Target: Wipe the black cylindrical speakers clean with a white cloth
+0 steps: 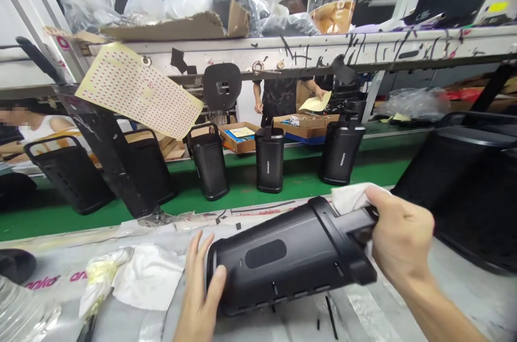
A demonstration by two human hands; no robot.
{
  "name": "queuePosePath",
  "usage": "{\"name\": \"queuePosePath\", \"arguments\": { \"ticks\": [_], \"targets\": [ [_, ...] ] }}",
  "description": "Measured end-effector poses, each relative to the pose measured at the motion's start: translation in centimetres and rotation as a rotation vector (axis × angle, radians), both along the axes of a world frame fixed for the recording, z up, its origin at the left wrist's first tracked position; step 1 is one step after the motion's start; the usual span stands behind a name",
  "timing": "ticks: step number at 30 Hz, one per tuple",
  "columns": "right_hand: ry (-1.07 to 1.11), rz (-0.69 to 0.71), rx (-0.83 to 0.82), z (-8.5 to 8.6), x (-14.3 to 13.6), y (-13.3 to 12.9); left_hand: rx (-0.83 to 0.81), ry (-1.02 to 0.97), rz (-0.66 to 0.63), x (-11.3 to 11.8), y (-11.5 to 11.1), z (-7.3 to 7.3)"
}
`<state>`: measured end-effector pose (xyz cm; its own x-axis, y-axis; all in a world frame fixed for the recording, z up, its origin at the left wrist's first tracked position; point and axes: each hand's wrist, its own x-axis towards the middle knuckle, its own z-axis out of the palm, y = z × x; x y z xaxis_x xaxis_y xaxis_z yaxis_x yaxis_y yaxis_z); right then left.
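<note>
A green conveyor carries upright speakers behind the grey bench. On it a black speaker lies sideways. The left hand rests open against its end, wrist cut off; the right hand grips the handle with a white cloth, fingertips hidden.

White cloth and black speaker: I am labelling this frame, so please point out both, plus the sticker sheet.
white cloth point(350, 196), head view, bunched fold.
black speaker point(283, 261), head view, side wall.
sticker sheet point(137, 89), head view, middle.
</note>
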<state>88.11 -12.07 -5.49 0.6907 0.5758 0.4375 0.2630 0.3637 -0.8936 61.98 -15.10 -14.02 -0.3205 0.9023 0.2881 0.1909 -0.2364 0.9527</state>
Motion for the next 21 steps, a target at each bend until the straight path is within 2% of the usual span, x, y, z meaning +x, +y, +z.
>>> {"name": "queuePosePath", "arguments": {
  "ticks": [2, 4, 6, 8, 9, 11, 13, 14, 16, 18, 19, 21],
  "targets": [
    [-0.213, 0.045, 0.121, 2.2, -1.1, 0.6, 0.154, 0.129, -0.041, 1.5, 0.3, 2.1],
    [-0.424, 0.150, 0.223, 4.5, -2.2, 1.1, 0.277, 0.249, -0.173, 3.3, 0.6, 4.1],
    [-0.587, 0.300, 0.239, 6.6, -2.9, 1.6, 0.280, 0.286, -0.236, 5.0, 1.0, 5.6],
    [-0.675, 0.363, 0.192, 8.2, -2.7, 1.8, 0.228, 0.259, -0.197, 6.3, 1.5, 6.4],
    [-0.692, 0.323, 0.180, 8.8, -2.5, 1.8, 0.204, 0.241, -0.156, 6.7, 1.7, 6.5],
    [-0.650, 0.111, 0.229, 9.2, -2.2, 1.4, 0.179, 0.246, -0.102, 7.3, 2.1, 6.5],
    [-0.722, -0.009, 0.377, 8.3, -2.4, 0.6, 0.192, 0.267, -0.078, 7.4, 2.4, 6.3],
    [-0.842, 0.005, 0.457, 7.4, -2.7, 0.2, 0.211, 0.271, -0.075, 7.4, 2.6, 6.2],
    [-1.176, 0.164, 0.561, 4.9, -3.2, -0.7, 0.244, 0.248, -0.094, 6.9, 3.0, 5.9],
    [-1.416, 0.292, 0.554, 2.3, -2.9, -1.4, 0.244, 0.216, -0.113, 5.8, 3.3, 5.6],
    [-1.464, 0.310, 0.534, 1.2, -2.4, -1.6, 0.228, 0.204, -0.114, 5.2, 3.5, 5.6],
    [-1.450, 0.255, 0.493, -0.5, -0.4, -1.8, 0.196, 0.158, -0.124, 3.6, 3.6, 5.5]
  ]
}}
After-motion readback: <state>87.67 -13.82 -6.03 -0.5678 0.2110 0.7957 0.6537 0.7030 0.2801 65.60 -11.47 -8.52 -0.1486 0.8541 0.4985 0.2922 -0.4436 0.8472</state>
